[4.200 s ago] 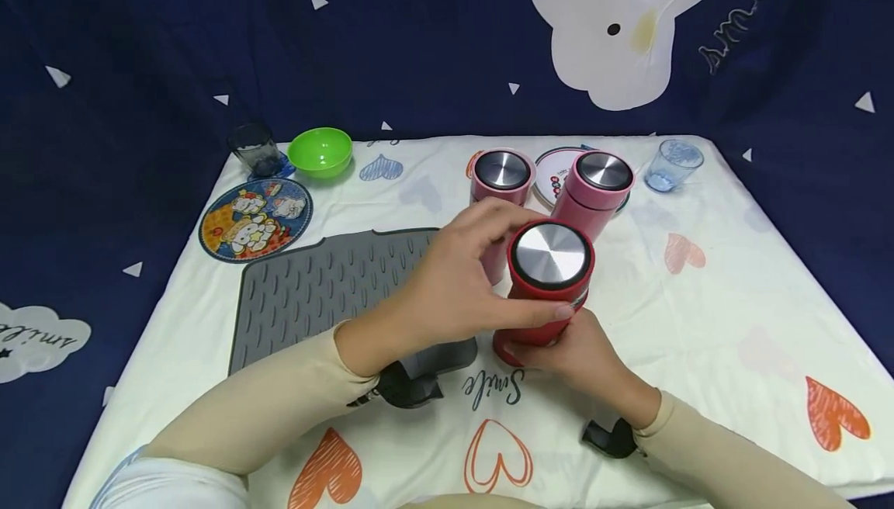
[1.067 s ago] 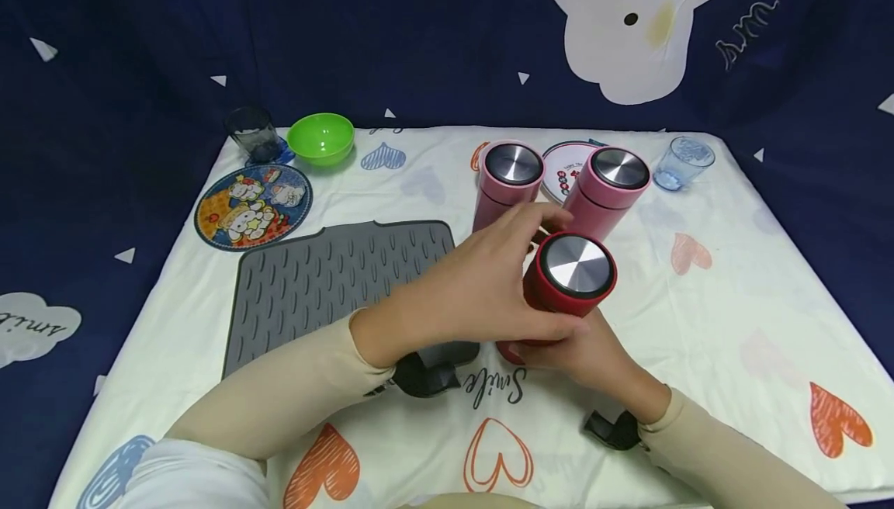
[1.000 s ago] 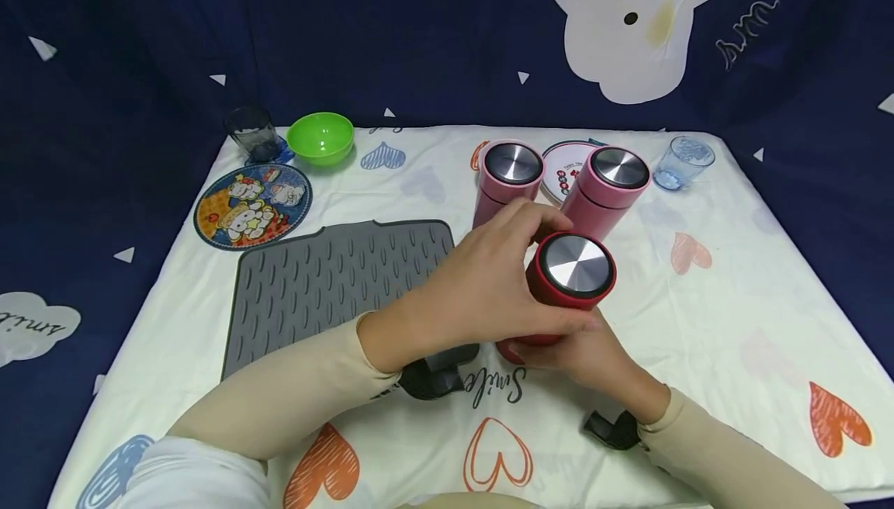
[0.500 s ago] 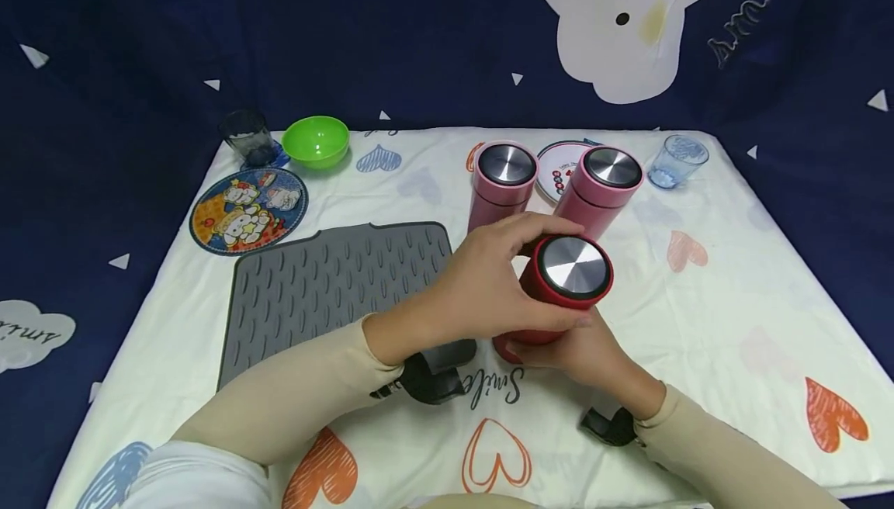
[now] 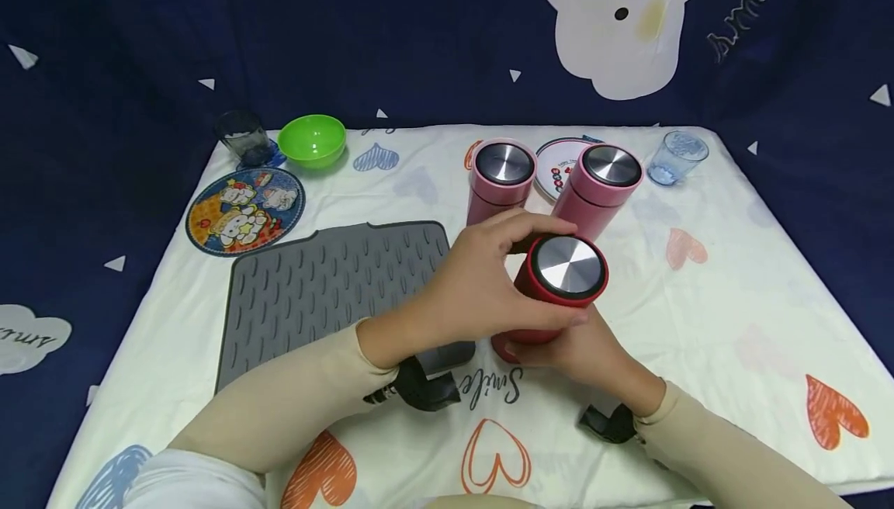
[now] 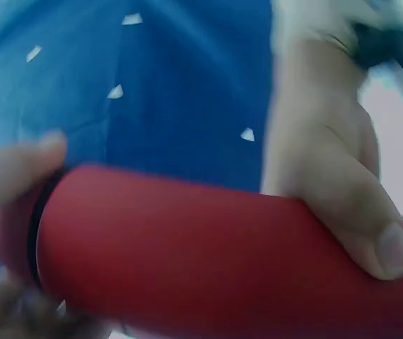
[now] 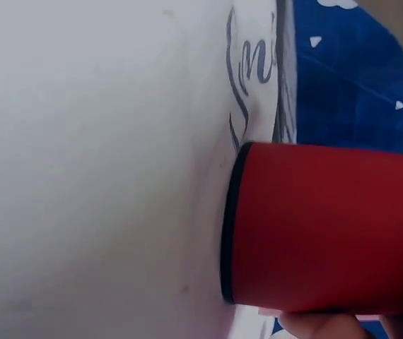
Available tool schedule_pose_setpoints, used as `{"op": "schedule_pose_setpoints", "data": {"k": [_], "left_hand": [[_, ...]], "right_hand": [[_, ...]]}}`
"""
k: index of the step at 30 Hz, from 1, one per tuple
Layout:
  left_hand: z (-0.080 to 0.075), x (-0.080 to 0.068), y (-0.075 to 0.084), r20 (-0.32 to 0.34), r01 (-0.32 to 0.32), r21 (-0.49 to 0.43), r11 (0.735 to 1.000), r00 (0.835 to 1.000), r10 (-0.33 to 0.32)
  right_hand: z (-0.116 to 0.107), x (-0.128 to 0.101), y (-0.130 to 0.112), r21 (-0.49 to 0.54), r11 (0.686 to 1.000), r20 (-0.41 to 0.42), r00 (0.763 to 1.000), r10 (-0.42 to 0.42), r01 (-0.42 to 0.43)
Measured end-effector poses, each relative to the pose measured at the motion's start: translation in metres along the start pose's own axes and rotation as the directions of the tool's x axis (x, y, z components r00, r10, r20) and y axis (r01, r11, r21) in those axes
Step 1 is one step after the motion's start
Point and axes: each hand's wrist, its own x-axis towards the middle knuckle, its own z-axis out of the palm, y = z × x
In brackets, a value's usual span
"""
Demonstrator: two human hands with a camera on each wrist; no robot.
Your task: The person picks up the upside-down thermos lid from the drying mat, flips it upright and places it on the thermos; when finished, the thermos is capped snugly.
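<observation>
A red thermos (image 5: 536,285) with a brushed-metal lid top leans toward the head camera, in front of the pink bottles. My left hand (image 5: 475,284) grips it around the lid, thumb on the near side and fingers behind. Lower down, my right hand (image 5: 583,350) wraps the body, partly hidden under the left hand. In the left wrist view the red body (image 6: 187,247) lies between the left thumb at the dark lid seam and the right hand (image 6: 336,162). The right wrist view shows the thermos's black-edged base (image 7: 235,226) close to the white cloth.
Two pink thermoses (image 5: 499,183) (image 5: 599,189) stand just behind, near a white patterned plate (image 5: 555,161). A grey ridged mat (image 5: 314,292) lies left. Farther back are a cartoon plate (image 5: 246,210), green bowl (image 5: 313,141), dark glass (image 5: 244,140) and blue glass (image 5: 676,158).
Since the earliest frame the thermos's top has shifted a little right and toward me. My left hand has repeatedly shifted slightly around the lid; the right hand keeps its hold on the body.
</observation>
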Motion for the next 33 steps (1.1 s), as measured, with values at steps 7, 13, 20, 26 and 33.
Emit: {"op": "schedule_pose_setpoints", "data": {"k": [7,13,20,26,33], "left_hand": [[0.001,0.0,-0.011,0.144,0.091,-0.175,0.98,0.987,-0.066],[0.013,-0.01,-0.012,-0.008,0.032,0.011,0.999,0.999,-0.032],[0.0,0.001,-0.022,0.159,0.075,-0.205,0.976,0.986,-0.042],[0.014,-0.01,-0.016,-0.002,0.004,-0.101,0.995,1.0,-0.004],[0.012,-0.006,-0.023,0.008,-0.024,-0.175,0.984,1.0,0.026]], "right_hand": [[0.003,-0.001,0.026,0.04,0.998,0.01,0.999,-0.039,0.039],[0.005,-0.004,0.021,0.024,0.999,0.021,0.999,-0.047,0.047],[-0.004,0.0,-0.01,0.029,0.999,0.034,0.999,-0.025,0.024],[0.0,-0.002,0.007,-0.024,0.999,0.02,0.999,-0.032,0.033],[0.0,-0.005,0.024,0.028,0.999,0.056,0.997,-0.046,0.044]]}}
